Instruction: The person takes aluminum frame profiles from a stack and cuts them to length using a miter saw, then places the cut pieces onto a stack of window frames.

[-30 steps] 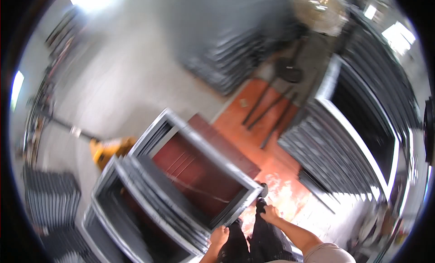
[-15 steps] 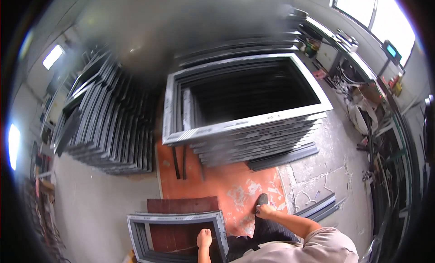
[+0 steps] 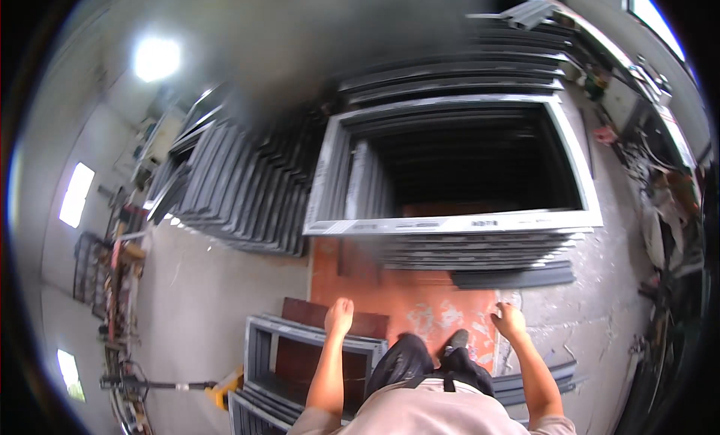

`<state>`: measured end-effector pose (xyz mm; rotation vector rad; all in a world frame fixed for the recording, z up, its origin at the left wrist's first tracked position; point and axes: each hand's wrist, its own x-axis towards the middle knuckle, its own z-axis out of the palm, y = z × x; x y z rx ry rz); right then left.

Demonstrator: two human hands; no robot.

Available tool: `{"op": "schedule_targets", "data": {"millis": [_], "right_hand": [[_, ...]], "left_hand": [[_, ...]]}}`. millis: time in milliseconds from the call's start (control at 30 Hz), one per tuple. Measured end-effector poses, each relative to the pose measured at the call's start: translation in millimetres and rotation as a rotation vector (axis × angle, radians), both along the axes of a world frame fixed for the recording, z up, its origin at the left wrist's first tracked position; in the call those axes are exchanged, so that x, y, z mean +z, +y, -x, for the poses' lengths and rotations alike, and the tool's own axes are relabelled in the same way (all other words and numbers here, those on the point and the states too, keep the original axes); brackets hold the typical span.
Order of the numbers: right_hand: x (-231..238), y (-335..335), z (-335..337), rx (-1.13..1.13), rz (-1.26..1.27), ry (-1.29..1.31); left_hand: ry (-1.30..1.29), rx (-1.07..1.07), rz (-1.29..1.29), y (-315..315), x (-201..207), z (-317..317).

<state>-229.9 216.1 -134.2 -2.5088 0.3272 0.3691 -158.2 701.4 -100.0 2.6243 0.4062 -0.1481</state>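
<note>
Workshop floor, grey (image 3: 206, 285) and bent by the wide lens, fills the head view, with an orange sheet (image 3: 420, 285) spread across the middle. A bright lamp (image 3: 157, 58) glows at upper left, and a dark blur hides the top centre. Left of centre stands a row of dark frames (image 3: 247, 184).

A large rectangular frame (image 3: 450, 224), pale on its upper face, tops a stack in the upper right half. Its long axis runs left to right, roughly level, and it lies above both hands in the frame, well apart from them. Neither hand is clearly the nearer to its lower rail.

At lower centre, the left hand (image 3: 340, 316) appears over a maroon board (image 3: 298, 309) and beside the top rail of a smaller grey frame (image 3: 259, 352). To its right, the right hand (image 3: 510, 320) is near the orange sheet's edge, below some dark strips (image 3: 517, 276). Each grip has curled fingers with nothing visible inside; whether fingertips meet cannot be told.
</note>
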Motion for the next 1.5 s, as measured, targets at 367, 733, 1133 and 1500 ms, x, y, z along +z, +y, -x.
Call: {"op": "schedule_targets", "data": {"millis": [367,733,1133,1500], "right_hand": [[55,29,-54,0.156,-0.228,-0.124],[269,90,-321,0.028,-0.143,-0.736],[382,197,-639,0.307,0.509,-1.158],[367,202,-753,0.212,0.921,-1.002]], "left_hand": [[-0.332,0.22,-0.021,50,63,-157],[-0.069,0.278,0.415,155,-33,-348],[0.533,0.474,1.295,168,-122,-364],[0.469,0.593,1.129,139,-110,-348]]}}
